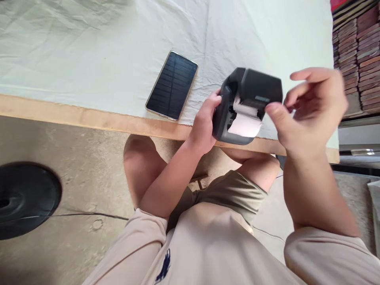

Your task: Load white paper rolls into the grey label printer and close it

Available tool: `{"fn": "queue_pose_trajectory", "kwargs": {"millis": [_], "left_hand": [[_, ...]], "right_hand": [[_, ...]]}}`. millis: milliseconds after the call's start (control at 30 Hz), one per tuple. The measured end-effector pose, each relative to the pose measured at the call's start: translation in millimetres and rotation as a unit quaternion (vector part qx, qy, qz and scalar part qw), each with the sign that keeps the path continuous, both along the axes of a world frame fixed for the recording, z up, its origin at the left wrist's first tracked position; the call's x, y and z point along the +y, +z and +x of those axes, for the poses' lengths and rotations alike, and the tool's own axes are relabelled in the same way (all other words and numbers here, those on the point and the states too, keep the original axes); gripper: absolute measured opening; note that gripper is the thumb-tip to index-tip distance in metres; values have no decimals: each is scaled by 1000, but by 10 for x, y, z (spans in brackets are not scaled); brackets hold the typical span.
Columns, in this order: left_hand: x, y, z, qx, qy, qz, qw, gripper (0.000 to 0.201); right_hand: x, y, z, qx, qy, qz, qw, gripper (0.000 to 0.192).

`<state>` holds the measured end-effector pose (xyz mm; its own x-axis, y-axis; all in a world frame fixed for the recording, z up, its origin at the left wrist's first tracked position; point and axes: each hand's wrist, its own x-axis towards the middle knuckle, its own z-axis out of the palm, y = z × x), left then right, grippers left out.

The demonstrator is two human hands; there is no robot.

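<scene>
A small black receipt printer [218,122] is held above the table's front edge. My left hand [203,124] is closed around its left side, with the thumb on the upper edge. The printer's lid [261,85] appears raised, and white paper [245,125] shows in the bay beneath it. My right hand [313,111] is at the right of the printer, fingers apart and slightly blurred. Its thumb tip is at the lid's lower right corner; whether it touches cannot be told. Left of the printer, a smartphone [172,85] with a dark screen lies on the table.
A pale cloth [89,51] covers the table, whose wooden front edge [59,113] runs across the view. Stacked bricks [368,59] stand beyond the table's right side. On the floor at left are a round black object [29,198] and a thin dark cable [89,214].
</scene>
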<state>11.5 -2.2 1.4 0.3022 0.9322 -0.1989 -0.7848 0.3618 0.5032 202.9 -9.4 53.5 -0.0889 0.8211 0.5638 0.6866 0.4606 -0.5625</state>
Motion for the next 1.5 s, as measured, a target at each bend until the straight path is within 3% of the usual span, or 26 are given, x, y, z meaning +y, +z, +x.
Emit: {"fn": "queue_pose_trajectory", "kwargs": {"millis": [67, 133, 233, 333, 433, 500, 633, 700, 767, 833, 867, 900, 967, 1067, 1167, 1267, 1333, 1433, 1500], "left_hand": [[4, 18, -5, 35, -5, -15, 999, 17], [-6, 40, -9, 49, 2, -9, 999, 18], [-34, 65, 0, -8, 8, 30, 999, 20], [-58, 70, 13, -32, 7, 52, 998, 23], [-67, 52, 9, 1, 6, 62, 998, 24], [-66, 32, 0, 22, -2, 76, 997, 23], [-63, 3, -8, 30, -3, 78, 997, 15], [-58, 6, -3, 21, 3, 72, 997, 13], [-48, 21, 4, 9, 6, 72, 997, 15], [-34, 39, 11, 4, 18, 65, 998, 20], [-27, 47, 14, 8, 23, 61, 998, 22], [-21, 55, 17, 14, 29, 57, 998, 24], [-15, 66, 18, 20, 34, 56, 998, 26], [-12, 68, 7, 29, 38, 63, 997, 31], [3, 50, -12, 72, 32, 54, 995, 38], [19, 34, -16, 104, 30, 35, 994, 41], [12, 44, -11, 113, 31, 20, 993, 42], [-31, 88, -12, 97, 36, 11, 995, 35], [-76, 123, -15, 69, 32, 27, 997, 20]], "right_hand": [[1, 74, -115, 22, -37, 43, 998, 44], [9, 122, -182, 37, -25, 45, 998, 33], [32, 179, -178, 12, 7, 37, 999, 32], [89, 240, -91, -118, 44, -42, 991, 30], [183, 292, -8, -265, 62, -135, 953, 39], [239, 342, -3, -303, 50, -156, 939, 45], [224, 538, -53, -289, 76, -152, 942, 43], [159, 588, 7, -188, 92, -151, 966, 43], [97, 495, 179, -4, 62, -141, 988, 42], [52, 232, 432, 183, 8, -126, 975, 49], [34, 55, 561, 223, 16, -176, 959, 62], [14, -135, 675, 231, 7, -196, 953, 70], [-27, -488, 823, 204, -16, -204, 957, 63], [-69, -794, 835, 94, -20, -107, 990, 53], [-58, -847, 761, 0, -20, -28, 999, 48], [-62, -826, 707, -68, -68, -64, 993, 45], [-127, -806, 634, -79, -97, -68, 990, 55], [-332, -759, 419, 21, -107, 37, 993, 67], [-487, -733, 241, 163, -93, 33, 982, 48]]}}
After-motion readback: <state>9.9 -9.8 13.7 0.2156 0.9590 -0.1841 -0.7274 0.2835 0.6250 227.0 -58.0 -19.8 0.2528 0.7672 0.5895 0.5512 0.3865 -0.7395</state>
